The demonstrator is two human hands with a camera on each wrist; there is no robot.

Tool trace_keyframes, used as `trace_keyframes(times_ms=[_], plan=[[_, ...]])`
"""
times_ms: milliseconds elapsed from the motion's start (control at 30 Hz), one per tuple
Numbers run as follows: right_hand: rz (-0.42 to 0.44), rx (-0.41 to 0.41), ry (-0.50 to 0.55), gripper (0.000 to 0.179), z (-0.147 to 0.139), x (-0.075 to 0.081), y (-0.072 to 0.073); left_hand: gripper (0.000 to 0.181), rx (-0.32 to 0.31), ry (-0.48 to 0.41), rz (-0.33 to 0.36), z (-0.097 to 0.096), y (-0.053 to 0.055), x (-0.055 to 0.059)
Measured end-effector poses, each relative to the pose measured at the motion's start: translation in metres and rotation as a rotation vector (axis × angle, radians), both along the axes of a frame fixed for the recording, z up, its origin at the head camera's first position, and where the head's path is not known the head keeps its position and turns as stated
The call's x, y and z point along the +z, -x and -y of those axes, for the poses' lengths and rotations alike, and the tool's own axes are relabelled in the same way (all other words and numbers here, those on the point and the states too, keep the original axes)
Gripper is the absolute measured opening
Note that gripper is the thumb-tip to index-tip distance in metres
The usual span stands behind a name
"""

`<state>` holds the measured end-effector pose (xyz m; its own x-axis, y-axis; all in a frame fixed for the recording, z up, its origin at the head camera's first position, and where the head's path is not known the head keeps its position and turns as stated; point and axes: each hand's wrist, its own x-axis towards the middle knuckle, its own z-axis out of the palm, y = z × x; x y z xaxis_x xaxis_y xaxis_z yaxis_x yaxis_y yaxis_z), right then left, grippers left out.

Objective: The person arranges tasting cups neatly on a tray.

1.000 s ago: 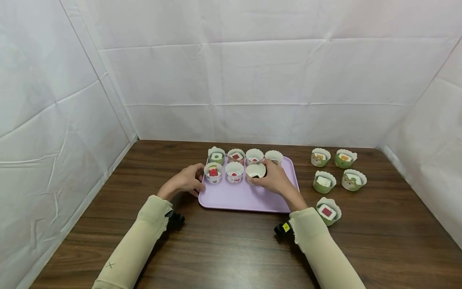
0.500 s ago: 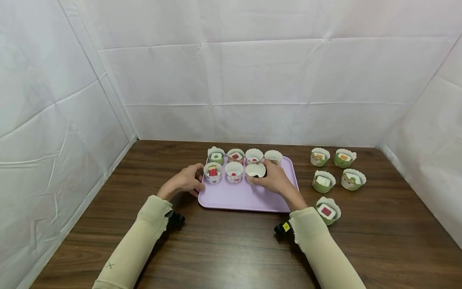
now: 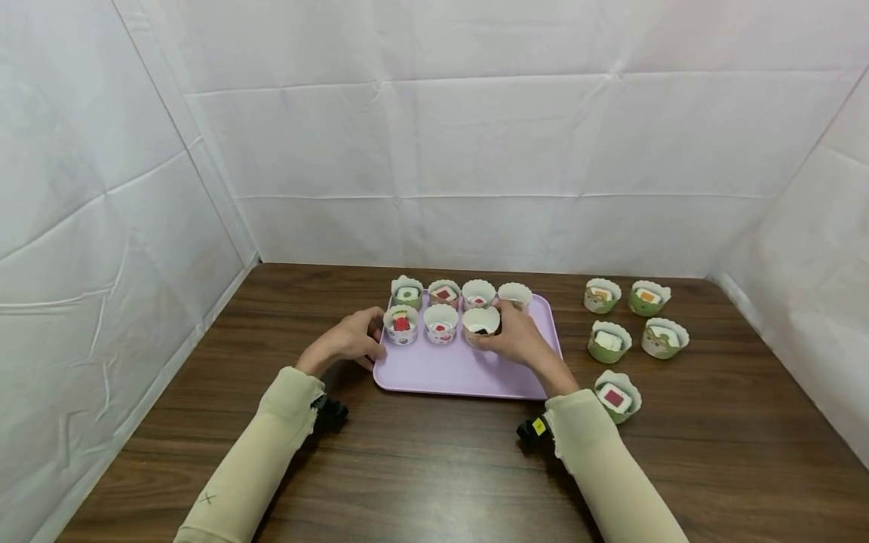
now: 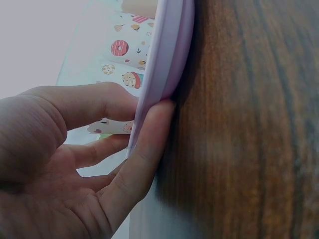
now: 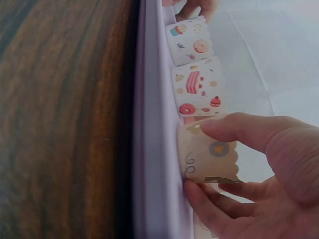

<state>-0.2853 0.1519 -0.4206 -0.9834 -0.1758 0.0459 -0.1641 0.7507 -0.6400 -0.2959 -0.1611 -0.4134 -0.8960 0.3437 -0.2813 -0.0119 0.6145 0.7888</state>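
Observation:
My left hand [image 3: 348, 337] holds the left edge of a lilac tray [image 3: 441, 375]; in the left wrist view the thumb [image 4: 107, 102] and a finger [image 4: 147, 137] pinch the rim between them. My right hand [image 3: 519, 337] grips a beige paper baking cup [image 3: 479, 317] with a dark piece inside, thumb on one side and fingers on the other. In the right wrist view that beige cup [image 5: 207, 154] stands on the tray, last in a row beside two white cups with sweet prints [image 5: 199, 87]. Behind this row are several more cups [image 3: 444, 291], each on the tray.
Right of the tray, several green paper cups with small pieces inside [image 3: 609, 342] stand on the dark wooden table [image 3: 421, 467]. The nearest green cup [image 3: 618, 397] is close to the right sleeve. White sheeting [image 3: 434, 136] encloses the back and sides.

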Motion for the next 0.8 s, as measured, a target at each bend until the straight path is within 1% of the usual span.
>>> trace_keyframes(times_ms=[100, 233, 300, 367, 400, 533, 600, 700, 800], plan=[[0.041, 0.008, 0.011, 0.088, 0.0, 0.003, -0.001, 0.059, 0.003, 0.0, 0.004, 0.001, 0.0, 0.0], [0.083, 0.021, 0.009, 0.093, -0.001, 0.01, -0.005, 0.059, 0.006, -0.004, 0.008, 0.001, 0.0, 0.0], [0.091, 0.023, -0.001, 0.093, -0.001, 0.014, -0.007, 0.06, 0.005, -0.008, 0.005, 0.001, 0.001, 0.0], [0.08, 0.008, -0.019, 0.095, -0.001, 0.019, -0.011, 0.06, 0.004, -0.01, 0.004, 0.001, 0.0, 0.0], [0.067, -0.002, -0.03, 0.096, -0.002, 0.021, -0.012, 0.06, 0.003, -0.01, 0.003, 0.001, 0.0, 0.0], [-0.033, -0.041, -0.043, 0.101, -0.005, 0.031, -0.02, 0.06, 0.004, -0.003, 0.002, 0.001, 0.001, 0.0], [-0.082, -0.043, -0.036, 0.102, -0.008, 0.036, -0.025, 0.06, 0.003, 0.0, 0.003, 0.001, 0.001, -0.001], [-0.152, 0.0, 0.011, 0.096, -0.016, 0.042, -0.033, 0.06, 0.004, 0.003, 0.005, 0.001, 0.002, -0.001], [-0.228, 0.089, 0.06, 0.088, -0.027, 0.044, -0.04, 0.06, 0.008, 0.0, 0.009, 0.002, 0.002, -0.001]])
